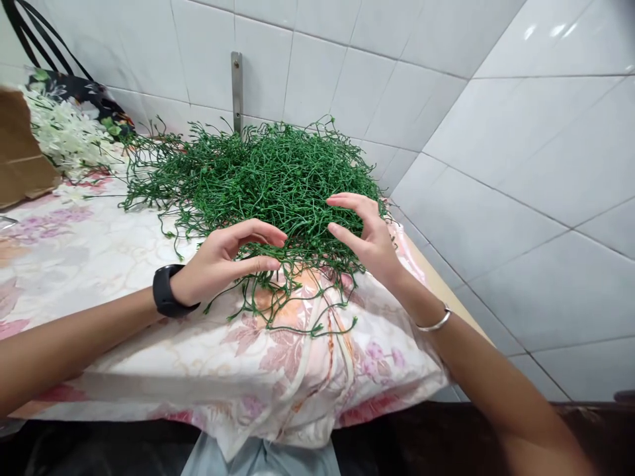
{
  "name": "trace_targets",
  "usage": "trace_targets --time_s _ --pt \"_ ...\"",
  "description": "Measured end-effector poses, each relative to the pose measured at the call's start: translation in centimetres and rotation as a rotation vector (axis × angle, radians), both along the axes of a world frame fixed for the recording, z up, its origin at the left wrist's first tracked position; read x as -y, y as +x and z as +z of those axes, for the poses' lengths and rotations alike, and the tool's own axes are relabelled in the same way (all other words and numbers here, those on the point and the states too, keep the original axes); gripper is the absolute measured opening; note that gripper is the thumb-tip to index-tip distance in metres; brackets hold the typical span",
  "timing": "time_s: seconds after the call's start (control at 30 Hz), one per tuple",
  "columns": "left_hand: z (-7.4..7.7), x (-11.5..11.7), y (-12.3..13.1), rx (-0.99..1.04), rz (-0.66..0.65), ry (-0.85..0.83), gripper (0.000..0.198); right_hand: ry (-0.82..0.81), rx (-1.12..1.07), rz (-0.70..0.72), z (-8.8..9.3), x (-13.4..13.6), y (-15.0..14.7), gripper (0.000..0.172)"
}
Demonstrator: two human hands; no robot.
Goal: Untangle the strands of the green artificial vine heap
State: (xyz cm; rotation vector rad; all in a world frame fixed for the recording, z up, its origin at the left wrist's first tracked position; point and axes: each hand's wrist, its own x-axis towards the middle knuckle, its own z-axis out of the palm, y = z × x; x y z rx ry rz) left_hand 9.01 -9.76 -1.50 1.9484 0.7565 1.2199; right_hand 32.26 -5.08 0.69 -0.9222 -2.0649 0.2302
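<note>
A big tangled heap of green artificial flower stems (278, 175) lies on the table in front of me, with loose stems trailing toward the near edge. My left hand (231, 254), with a black watch on its wrist, is at the heap's near left side. Its thumb and fingers are apart, and green strands show between and behind them. At the heap's right side is my right hand (370, 238), a silver bangle on its wrist. Its fingers are curved and spread from the thumb, with nothing held. Whether the fingertips touch the stems I cannot tell.
A flowered cloth (124, 258) covers the table. White artificial blossoms (74, 132), a cardboard box (22, 152) and a dark floral bag (74, 89) are at the far left. White tiled walls rise behind and to the right, with a metal bracket (237, 89) behind the heap.
</note>
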Motion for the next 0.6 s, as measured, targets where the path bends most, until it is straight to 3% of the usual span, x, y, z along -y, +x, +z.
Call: trace_targets --time_s 0.1,0.4,0.6 --pt "0.0 0.0 0.0 -0.034 0.034 -0.005 0.021 0.056 0.045 0.069 0.0 0.7 -0.6 0.021" --pt "0.0 -0.2 -0.4 0.005 0.036 -0.071 0.013 -0.009 0.208 0.276 -0.5 3.6 -2.6 0.012" --pt "-0.1 -0.2 -0.2 0.029 0.078 -0.051 0.015 -0.087 0.113 0.363 -0.6 3.7 -2.6 0.032"
